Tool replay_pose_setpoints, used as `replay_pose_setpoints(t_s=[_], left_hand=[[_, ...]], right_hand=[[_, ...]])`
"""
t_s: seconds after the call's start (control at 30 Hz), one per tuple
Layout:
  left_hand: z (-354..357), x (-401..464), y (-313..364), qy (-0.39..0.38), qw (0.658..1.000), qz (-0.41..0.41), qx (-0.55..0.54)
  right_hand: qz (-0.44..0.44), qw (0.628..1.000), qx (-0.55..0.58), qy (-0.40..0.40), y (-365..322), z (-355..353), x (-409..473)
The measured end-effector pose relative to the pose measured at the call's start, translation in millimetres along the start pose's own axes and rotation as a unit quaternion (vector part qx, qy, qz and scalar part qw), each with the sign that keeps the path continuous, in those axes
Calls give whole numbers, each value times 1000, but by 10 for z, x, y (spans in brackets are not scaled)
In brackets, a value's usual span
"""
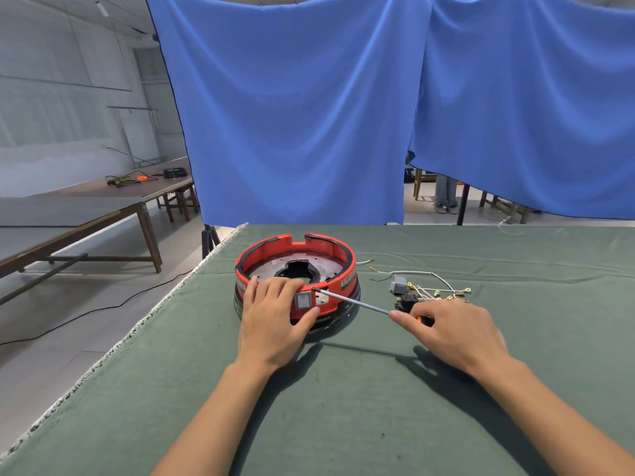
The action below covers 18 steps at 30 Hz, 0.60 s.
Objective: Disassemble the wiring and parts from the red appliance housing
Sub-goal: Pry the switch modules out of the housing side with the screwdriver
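Red housing sits on the green worktop, left hand curled over its near rim beside the switch. Right hand pinches the screwdriver. Keep the tip seated, brace firmly, lever gently; removed wiring lies right.

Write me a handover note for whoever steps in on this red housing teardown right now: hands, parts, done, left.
Left hand grips the round red plastic appliance housing at its near rim, beside the white rocker switch.
Right hand holds the orange-handled screwdriver, tip at the rim just right of the switch.
Done: white wire bundle with ring terminals and small grey and black parts lie loose on the green table cloth, right of the housing.
Left: switch is still mounted; metal plate remains inside.
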<state>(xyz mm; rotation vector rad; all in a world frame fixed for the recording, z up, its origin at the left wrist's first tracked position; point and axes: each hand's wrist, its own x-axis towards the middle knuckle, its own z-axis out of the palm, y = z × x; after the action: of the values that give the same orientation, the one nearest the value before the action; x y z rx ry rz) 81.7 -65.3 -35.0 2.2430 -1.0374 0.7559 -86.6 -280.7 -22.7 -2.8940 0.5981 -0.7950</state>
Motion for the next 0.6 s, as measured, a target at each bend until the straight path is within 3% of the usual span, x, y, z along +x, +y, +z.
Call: replay_pose_setpoints(t_s=[0.33,0.6], left_hand=[[124,96,84,-14,994,-51,92],[131,85,15,-11,997,-46,62]], right_hand=[[35,999,-11,-18,-56,-17,-86],[42,999,-14,-26,-113,0,-133]])
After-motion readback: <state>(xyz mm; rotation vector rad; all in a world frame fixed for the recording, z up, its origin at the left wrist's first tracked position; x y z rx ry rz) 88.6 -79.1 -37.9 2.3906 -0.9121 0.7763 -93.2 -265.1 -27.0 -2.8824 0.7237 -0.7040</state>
